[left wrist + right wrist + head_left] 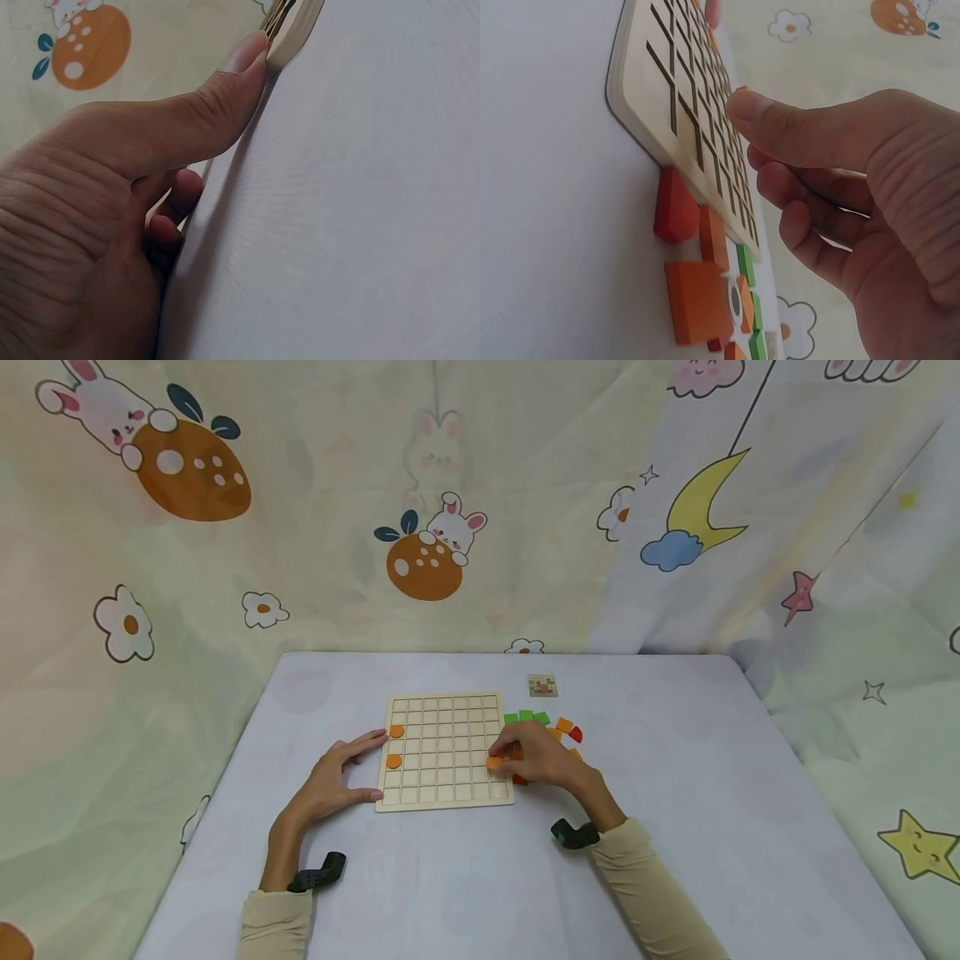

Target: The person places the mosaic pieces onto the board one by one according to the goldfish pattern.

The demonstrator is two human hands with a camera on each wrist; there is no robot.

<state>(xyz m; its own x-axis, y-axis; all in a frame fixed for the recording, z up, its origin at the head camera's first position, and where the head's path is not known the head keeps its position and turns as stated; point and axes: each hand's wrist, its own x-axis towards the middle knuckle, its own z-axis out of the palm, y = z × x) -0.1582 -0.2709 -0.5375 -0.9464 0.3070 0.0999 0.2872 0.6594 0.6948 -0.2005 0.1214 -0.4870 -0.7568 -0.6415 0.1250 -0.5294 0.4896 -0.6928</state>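
A pale wooden grid board [442, 752] lies on the table. My left hand [330, 785] rests at its left edge, thumb and fingers spread apart; in the left wrist view the thumb [217, 101] touches the board's rim. Two round orange pieces [394, 762] sit in the left column. Over the right side of the board, my right hand [543, 753] pinches an orange piece [493, 763] between thumb and fingers. Only a sliver of that piece shows past the thumb [780, 124] in the right wrist view.
Green pieces [527, 716], orange pieces [565, 724] and red pieces [576, 734] lie loose right of the board, partly behind my right hand. A small patterned card [543, 686] lies beyond them. Printed cloth [322, 527] hangs behind the table.
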